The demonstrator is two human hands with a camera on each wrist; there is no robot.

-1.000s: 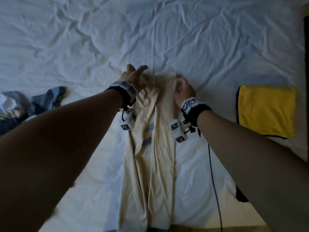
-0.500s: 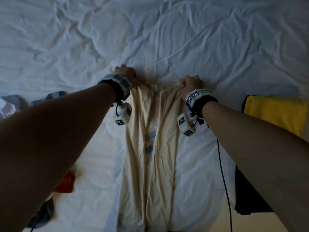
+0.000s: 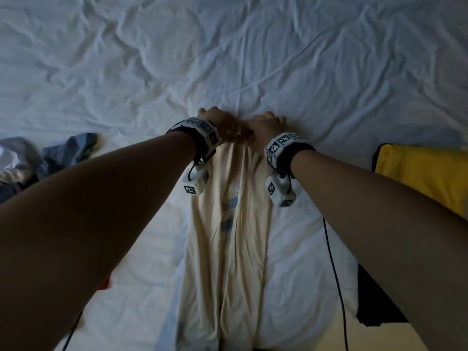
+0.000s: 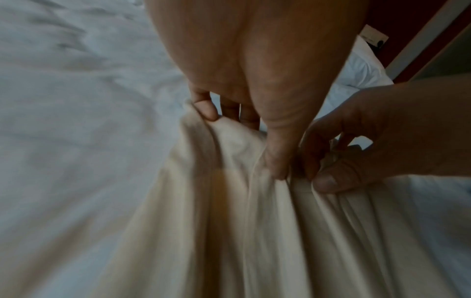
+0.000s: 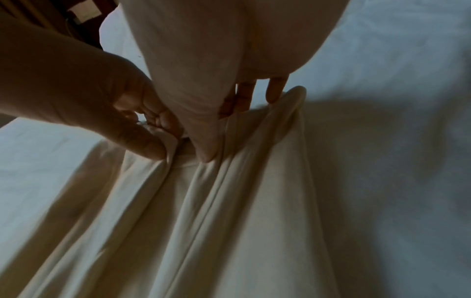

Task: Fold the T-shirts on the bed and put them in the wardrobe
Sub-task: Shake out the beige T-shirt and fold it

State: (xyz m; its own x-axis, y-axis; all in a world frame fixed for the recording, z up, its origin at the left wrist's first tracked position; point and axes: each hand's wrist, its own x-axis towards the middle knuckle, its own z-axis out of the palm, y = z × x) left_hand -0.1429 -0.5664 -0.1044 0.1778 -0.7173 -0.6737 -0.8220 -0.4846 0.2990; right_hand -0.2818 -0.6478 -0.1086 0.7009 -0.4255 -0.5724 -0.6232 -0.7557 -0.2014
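A cream T-shirt with a pale blue print lies lengthwise on the white bed, bunched into long folds. My left hand pinches its far edge between thumb and fingers. My right hand pinches the same edge just beside it, the two hands almost touching. In the left wrist view the left hand grips the cream T-shirt and the right hand pinches next to it. The right wrist view shows my right hand and left hand both holding the cream T-shirt.
A folded yellow T-shirt lies at the right on the bed, with a black garment below it. Crumpled grey and white clothes sit at the left edge. A thin black cable runs down from my right wrist.
My hands, spread apart along the shirt's far edge half a second ago, have come together at its middle, gathering the cloth. One second ago the left hand was open.
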